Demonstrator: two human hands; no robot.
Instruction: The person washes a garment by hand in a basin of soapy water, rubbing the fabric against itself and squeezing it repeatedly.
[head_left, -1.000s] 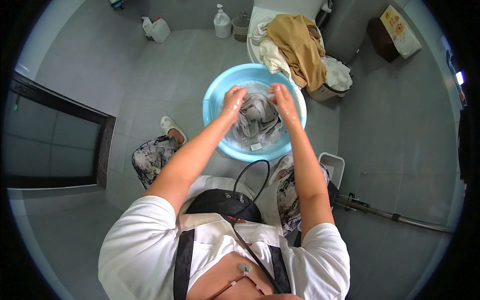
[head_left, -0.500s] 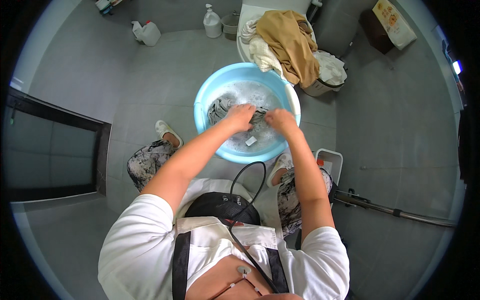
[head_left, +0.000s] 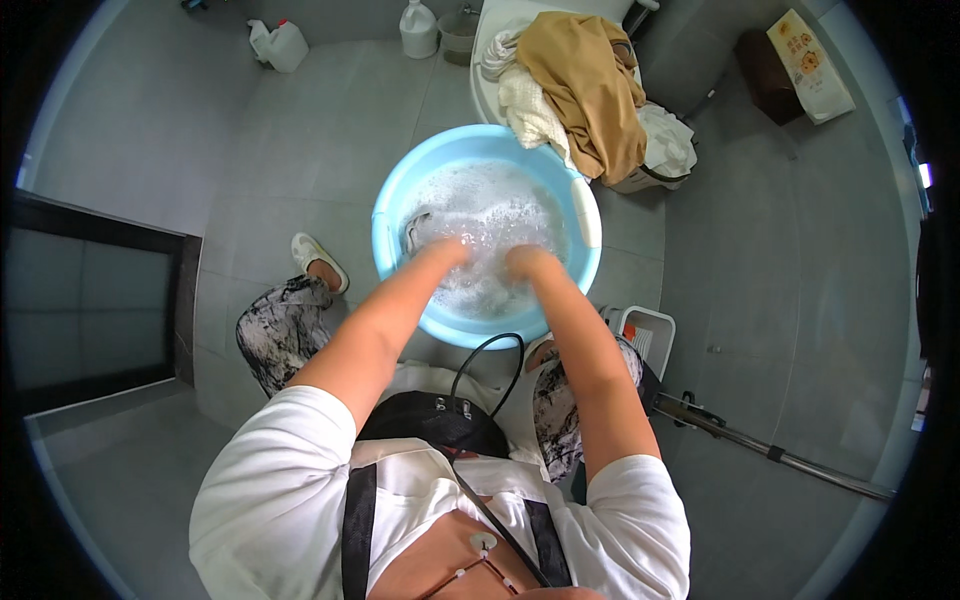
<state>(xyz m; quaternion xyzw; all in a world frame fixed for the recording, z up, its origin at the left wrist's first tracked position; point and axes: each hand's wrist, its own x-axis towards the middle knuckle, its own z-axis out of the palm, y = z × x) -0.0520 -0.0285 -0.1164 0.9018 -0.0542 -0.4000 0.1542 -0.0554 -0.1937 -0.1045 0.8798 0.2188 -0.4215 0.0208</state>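
Observation:
A light-blue plastic basin stands on the floor before me, holding foamy water. My left hand is dipped in the suds near the middle, its fingers under the foam. To its right, my right hand is likewise sunk to about the wrist, fingers hidden and blurred. A small part of a grey striped cloth shows at the basin's left inner side; the rest lies beneath the suds. Whether either hand grips the cloth cannot be seen.
Beyond the basin, a brown garment and a cream knit drape over a white toilet, reaching the basin rim. A lined bin stands beside it. White jugs sit at the back left; a metal pole lies right.
Both hands have gone down into the water, and the grey striped cloth between them has mostly sunk under the foam. The small white tag seen floating before is no longer visible.

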